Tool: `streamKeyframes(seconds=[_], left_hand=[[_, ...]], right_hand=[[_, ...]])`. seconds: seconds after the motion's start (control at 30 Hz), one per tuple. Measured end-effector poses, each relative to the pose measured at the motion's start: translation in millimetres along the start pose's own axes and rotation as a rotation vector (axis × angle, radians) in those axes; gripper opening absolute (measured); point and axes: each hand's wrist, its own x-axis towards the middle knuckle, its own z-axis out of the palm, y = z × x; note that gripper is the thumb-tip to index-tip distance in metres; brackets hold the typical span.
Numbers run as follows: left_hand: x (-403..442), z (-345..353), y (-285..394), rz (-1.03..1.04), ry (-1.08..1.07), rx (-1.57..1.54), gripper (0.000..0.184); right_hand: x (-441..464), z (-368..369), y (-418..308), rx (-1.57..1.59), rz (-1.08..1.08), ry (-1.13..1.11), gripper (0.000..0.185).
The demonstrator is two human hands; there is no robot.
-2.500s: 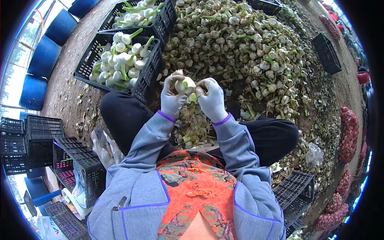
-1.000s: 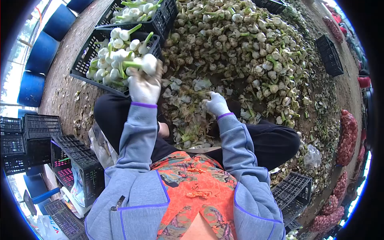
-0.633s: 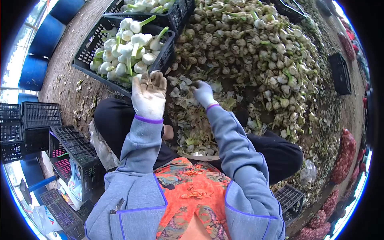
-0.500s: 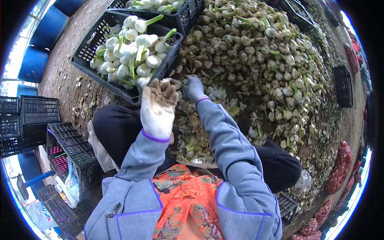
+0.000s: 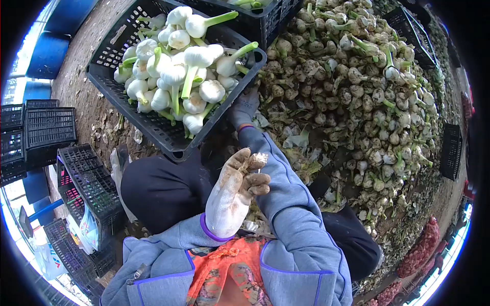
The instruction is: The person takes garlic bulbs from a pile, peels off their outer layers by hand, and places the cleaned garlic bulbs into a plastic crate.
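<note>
My left hand (image 5: 232, 196), in a soiled white glove, is in front of my torso with its fingers curled. A small pale, rough piece (image 5: 258, 160) shows at its fingertips; its kind is unclear. My right hand (image 5: 245, 107), in a grey glove, reaches down beside the right side of a black crate (image 5: 176, 152). Its fingers are mostly hidden by shadow and the crate's rim. Clean white garlic bulbs (image 5: 176, 71) with green stems lie heaped in that crate. To the right of my right hand spreads a large pile of dirt-covered garlic (image 5: 347, 97).
Another black crate (image 5: 273, 23) with garlic adjoins at the top. Stacked black crates (image 5: 51, 130) stand at the left, near blue barrels (image 5: 48, 53). Loose garlic skins (image 5: 301, 140) litter the ground between my knees and the pile. Red mesh sacks (image 5: 421, 250) lie at the far right.
My left hand has drawn back from the crate's edge toward my torso, and its spread fingers have curled in. My right hand has moved closer against the crate's side. The view has shifted.
</note>
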Motion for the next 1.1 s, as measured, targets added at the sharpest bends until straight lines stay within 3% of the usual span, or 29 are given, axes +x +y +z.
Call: streamKeyframes(seconds=[0.13, 0.2, 0.23, 0.3, 0.37, 0.43, 0.5, 0.57, 0.63, 0.7, 0.77, 0.83, 0.9, 0.97, 1.0, 1.03, 1.1], left_hand=[[1, -3, 0, 0.030, 0.000, 0.036, 0.042], [0, 0, 3, 0.028, 0.014, 0.042, 0.042], [-3, 3, 4, 0.024, 0.030, 0.052, 0.042], [-5, 6, 5, 0.032, 0.045, 0.048, 0.041], [-9, 0, 2, 0.097, 0.009, 0.137, 0.039], [-13, 4, 0, 0.126, 0.012, 0.147, 0.036], [-15, 0, -6, 0.227, 0.063, 0.305, 0.036], [-11, -5, -16, 0.272, 0.119, 0.374, 0.036], [-3, -15, -25, 0.268, 0.141, 0.398, 0.038], [9, -23, -28, 0.245, 0.080, 0.363, 0.040], [4, -13, -27, 0.225, 0.016, 0.335, 0.043], [-5, 4, -27, 0.016, -0.300, 0.005, 0.053], [-11, 6, -28, 0.022, -0.323, 0.033, 0.059], [-21, 8, -32, 0.185, -0.341, 0.242, 0.059], [-20, 5, -34, 0.261, -0.379, 0.385, 0.062], [-21, 2, -39, 0.245, -0.392, 0.387, 0.062], [-22, -1, -50, 0.341, -0.520, 0.559, 0.065]], right_hand=[[17, -28, 16, -0.313, -0.138, -0.234, 0.052], [24, -75, -13, -0.629, -0.249, -0.511, 0.054], [17, -79, 1, -0.634, -0.254, -0.508, 0.054], [2, -79, 39, -0.568, -0.467, -0.137, 0.054], [-10, -107, 45, -0.628, -0.475, -0.206, 0.059], [-28, -138, 47, -0.545, -0.132, -0.273, 0.069], [-40, -161, 35, -0.581, -0.040, -0.107, 0.068], [-47, -209, -5, 0.086, 0.227, -0.277, 0.057], [-58, -230, -16, 0.567, 0.056, -0.318, 0.062], [-81, -275, -74, 0.911, 0.145, -0.447, 0.069], [-96, -293, -96, 0.935, 0.043, -0.491, 0.074], [-108, -313, -109, 0.885, -0.109, -0.605, 0.083], [-118, -333, -114, 0.859, -0.172, -0.662, 0.084], [-129, -353, -120, 0.843, -0.196, -0.570, 0.078], [-134, -362, -120, 0.867, -0.021, -0.500, 0.072], [-140, -369, -124, 0.806, -0.037, -0.329, 0.056], [-143, -382, -122, 0.812, -0.020, -0.319, 0.043]])
